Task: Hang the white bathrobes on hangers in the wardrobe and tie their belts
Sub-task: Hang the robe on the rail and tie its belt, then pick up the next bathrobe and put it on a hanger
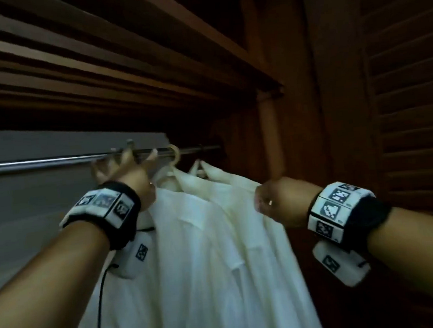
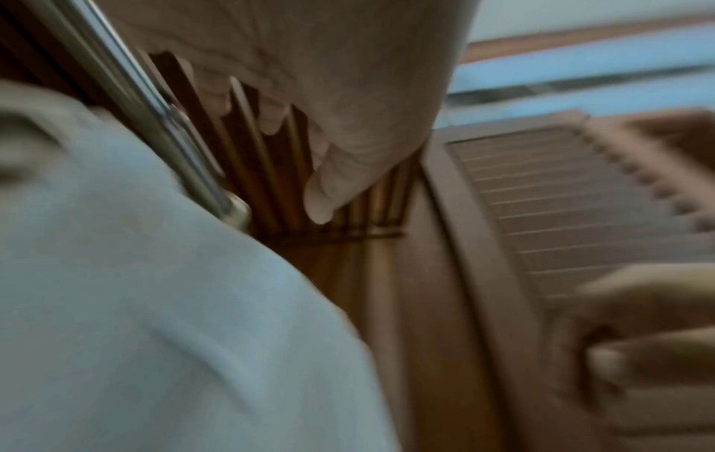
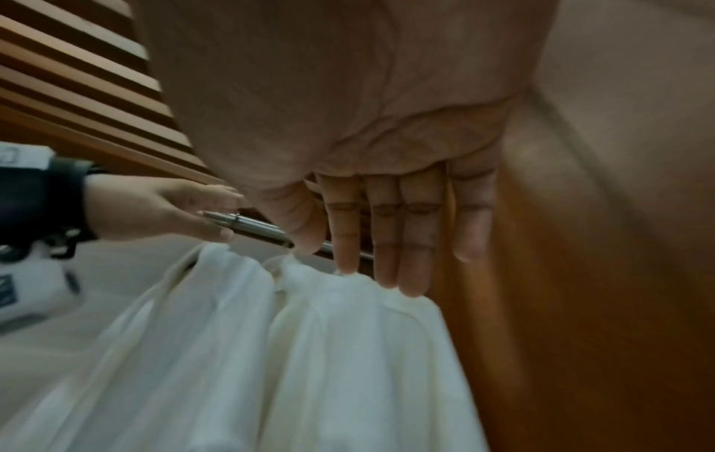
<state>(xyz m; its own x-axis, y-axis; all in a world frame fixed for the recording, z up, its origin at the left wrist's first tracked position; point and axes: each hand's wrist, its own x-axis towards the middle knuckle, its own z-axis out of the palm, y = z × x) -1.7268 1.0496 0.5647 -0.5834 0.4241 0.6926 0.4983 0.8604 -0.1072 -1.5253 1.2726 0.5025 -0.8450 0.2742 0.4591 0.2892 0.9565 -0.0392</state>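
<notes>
white robes, dark brown wood, silver rail

the two bathrobes (image 1: 190, 243) are plain white, without pattern; the hanger hook (image 1: 174, 151) above them is pale cream. the rail (image 1: 29, 164) is shiny silver metal. the wardrobe (image 1: 296, 105) is dark reddish-brown wood, its slatted shelf (image 1: 72, 58) striped in lighter and darker brown, its back panel (image 1: 32, 204) flat grey. both wrist bands (image 1: 343, 210) are black, carrying white blocks printed with black-and-white square markers.
</notes>
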